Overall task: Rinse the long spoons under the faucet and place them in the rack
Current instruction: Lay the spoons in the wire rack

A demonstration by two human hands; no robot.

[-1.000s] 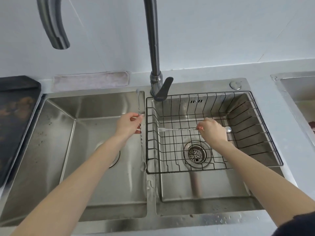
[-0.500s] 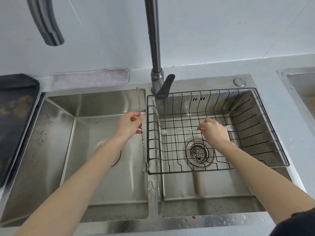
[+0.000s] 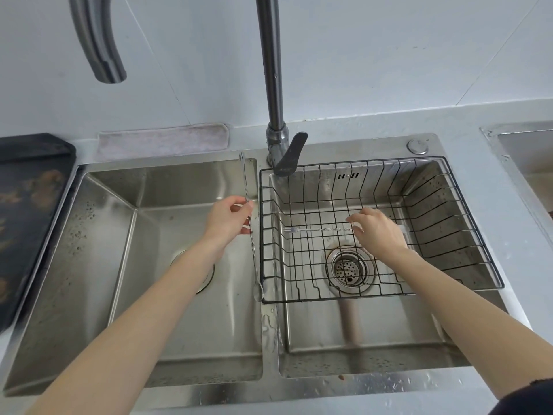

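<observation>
Spoons: your right hand (image 3: 378, 233) is now opening, releasing one (image 3: 323, 229) into the rack (image 3: 466, 235) | your left hand (image 3: 230, 218) is pinching another (image 3: 253, 247), awaiting placement.

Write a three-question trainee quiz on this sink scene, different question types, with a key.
1. True or false: the wire rack sits in the left basin.
2. Which hand holds a long spoon upright over the divider? A) left hand B) right hand
3. Fill in: the utensil in rack lies with its ____ end pointing left.

Key: 1 false, it sits in the right basin. 2 A, pinching the left spoon. 3 fork.
</observation>
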